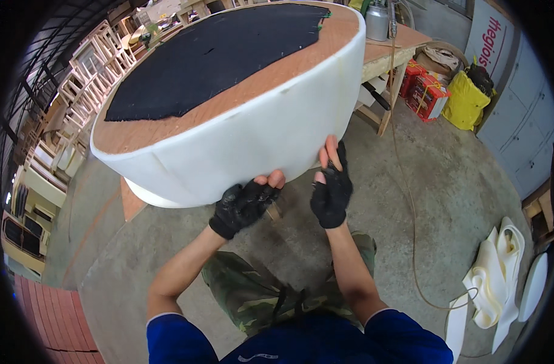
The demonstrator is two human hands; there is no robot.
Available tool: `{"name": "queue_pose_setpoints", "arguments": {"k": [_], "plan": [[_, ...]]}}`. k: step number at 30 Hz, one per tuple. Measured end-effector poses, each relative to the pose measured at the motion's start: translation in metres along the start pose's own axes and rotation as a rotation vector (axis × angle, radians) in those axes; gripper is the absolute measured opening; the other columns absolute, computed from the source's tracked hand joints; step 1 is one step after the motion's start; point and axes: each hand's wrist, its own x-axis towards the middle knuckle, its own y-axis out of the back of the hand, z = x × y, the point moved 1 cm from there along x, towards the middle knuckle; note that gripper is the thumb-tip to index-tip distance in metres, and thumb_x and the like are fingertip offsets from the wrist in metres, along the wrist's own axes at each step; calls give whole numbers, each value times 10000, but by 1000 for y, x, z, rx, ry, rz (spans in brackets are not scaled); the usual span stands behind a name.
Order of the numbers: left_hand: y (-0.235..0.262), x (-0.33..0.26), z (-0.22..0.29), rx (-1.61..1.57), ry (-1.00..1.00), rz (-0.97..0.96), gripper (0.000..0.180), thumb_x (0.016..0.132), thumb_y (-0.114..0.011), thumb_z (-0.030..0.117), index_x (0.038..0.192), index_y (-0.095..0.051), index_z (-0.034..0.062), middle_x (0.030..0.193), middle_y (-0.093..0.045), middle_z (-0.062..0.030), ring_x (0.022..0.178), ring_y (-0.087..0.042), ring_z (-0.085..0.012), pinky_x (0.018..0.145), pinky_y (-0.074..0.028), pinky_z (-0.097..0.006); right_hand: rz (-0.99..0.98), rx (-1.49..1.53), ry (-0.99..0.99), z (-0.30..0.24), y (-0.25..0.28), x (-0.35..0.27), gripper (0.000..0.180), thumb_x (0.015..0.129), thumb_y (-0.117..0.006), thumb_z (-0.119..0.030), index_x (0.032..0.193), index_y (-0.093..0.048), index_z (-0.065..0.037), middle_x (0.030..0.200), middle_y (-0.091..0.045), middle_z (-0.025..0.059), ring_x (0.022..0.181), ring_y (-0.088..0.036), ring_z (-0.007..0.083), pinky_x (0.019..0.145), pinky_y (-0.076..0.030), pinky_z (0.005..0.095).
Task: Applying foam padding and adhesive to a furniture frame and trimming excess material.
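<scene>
A large rounded piece of furniture stands before me, with a plywood face (198,112) on top and black fabric (219,57) stapled over it. White foam (246,130) wraps the curved side. At the foam's lower edge my left hand (243,205), in a black fingerless glove, is closed, with bare fingertips pressed to the white surface. My right hand (332,187), gloved alike, pinches the same edge farther right, fingers up against the foam and thumb low. The underside of the edge is hidden.
The piece rests on a wooden workbench (398,45) bearing a metal spray-gun cup (377,21). A thin hose (413,224) trails over the concrete floor. Red boxes (425,94) and a yellow bag (466,100) stand right; foam offcuts (495,273) lie lower right. Wooden frames (95,67) fill the left.
</scene>
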Motion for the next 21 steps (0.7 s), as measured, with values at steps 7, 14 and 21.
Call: {"name": "queue_pose_setpoints", "arguments": {"k": [7,14,21], "plan": [[18,-4,17,-649,61,103,136,875,-724,140,1006,-727,104,1077,-738,-94,1016,-698,-285,946,-479,-501,116,1128,-1145,18,-5,-40,178,982,-662,-216,1073,-661,-63,977,-671,21,868,-645,134,739,-545,303],[-27,6,72,-2041,1075,357,450,1090,-422,364,1379,-456,21,1360,-535,-143,1206,-570,-263,1026,-493,-392,214,1358,-1124,24,-25,-15,142,936,-714,-203,983,-646,-87,899,-630,1,806,-620,117,679,-518,282],[-41,4,44,-1601,1138,214,181,1029,-522,137,1073,-611,-14,1064,-633,-85,1044,-602,-190,975,-485,-355,111,1341,-1180,27,-20,3,138,969,-599,-149,848,-613,-83,763,-605,26,659,-566,109,549,-437,272]]}}
